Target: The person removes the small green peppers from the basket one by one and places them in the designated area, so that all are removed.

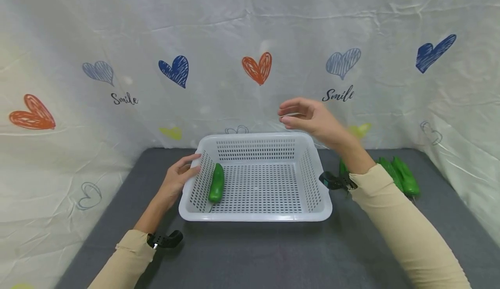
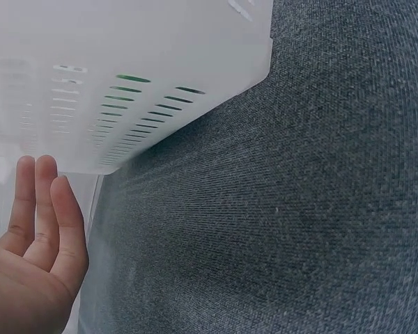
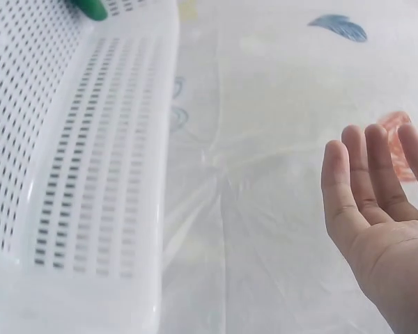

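A white perforated plastic basket (image 1: 255, 217) sits on the dark grey table. One long green pepper (image 1: 216, 185) lies inside it, along the left wall; a bit of that pepper (image 3: 92, 7) shows at the top of the right wrist view. My left hand (image 1: 177, 179) is at the basket's left rim, thumb and forefinger touching it. In the left wrist view, the other fingers (image 2: 45, 209) extend straight beside the outer wall. Raised above the back right corner, my right hand (image 1: 306, 115) has loosely bent fingers and holds nothing.
Several green peppers (image 1: 406, 178) lie on the table to the right, partly hidden behind my right forearm. A white sheet (image 1: 218, 20) printed with hearts hangs behind the table and along its sides. A black strap device is on each wrist.
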Action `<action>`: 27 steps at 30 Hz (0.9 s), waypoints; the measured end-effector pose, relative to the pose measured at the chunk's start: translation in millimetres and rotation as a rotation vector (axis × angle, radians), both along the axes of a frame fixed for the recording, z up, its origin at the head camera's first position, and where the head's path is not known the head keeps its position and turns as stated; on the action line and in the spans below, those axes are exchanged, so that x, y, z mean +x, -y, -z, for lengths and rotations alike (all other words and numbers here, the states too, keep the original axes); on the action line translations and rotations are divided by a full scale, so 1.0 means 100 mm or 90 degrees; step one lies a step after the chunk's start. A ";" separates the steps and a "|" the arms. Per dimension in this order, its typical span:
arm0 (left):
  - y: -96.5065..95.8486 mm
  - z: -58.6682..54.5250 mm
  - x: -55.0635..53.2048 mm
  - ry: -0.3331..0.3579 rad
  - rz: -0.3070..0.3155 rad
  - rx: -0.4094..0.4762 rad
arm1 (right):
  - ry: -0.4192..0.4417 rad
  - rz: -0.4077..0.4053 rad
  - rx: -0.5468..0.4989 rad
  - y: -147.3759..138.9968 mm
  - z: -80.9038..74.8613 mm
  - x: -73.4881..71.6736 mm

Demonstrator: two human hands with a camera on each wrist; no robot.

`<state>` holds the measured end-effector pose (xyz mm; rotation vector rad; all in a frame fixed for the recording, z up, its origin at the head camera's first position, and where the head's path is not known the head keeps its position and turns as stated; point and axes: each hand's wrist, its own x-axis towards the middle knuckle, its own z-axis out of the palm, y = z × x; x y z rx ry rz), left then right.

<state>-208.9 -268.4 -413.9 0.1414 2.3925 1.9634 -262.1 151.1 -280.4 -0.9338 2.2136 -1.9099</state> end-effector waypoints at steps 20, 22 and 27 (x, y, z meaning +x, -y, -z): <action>0.01 0.02 -0.02 -0.011 0.000 -0.006 | 0.091 -0.079 -0.005 0.83 0.29 -0.13; 0.01 0.02 -0.02 -0.009 -0.002 -0.010 | 0.105 -0.082 -0.004 0.90 0.34 -0.15; 0.00 0.02 -0.02 -0.010 -0.004 -0.009 | 0.131 -0.082 0.005 1.06 0.47 -0.20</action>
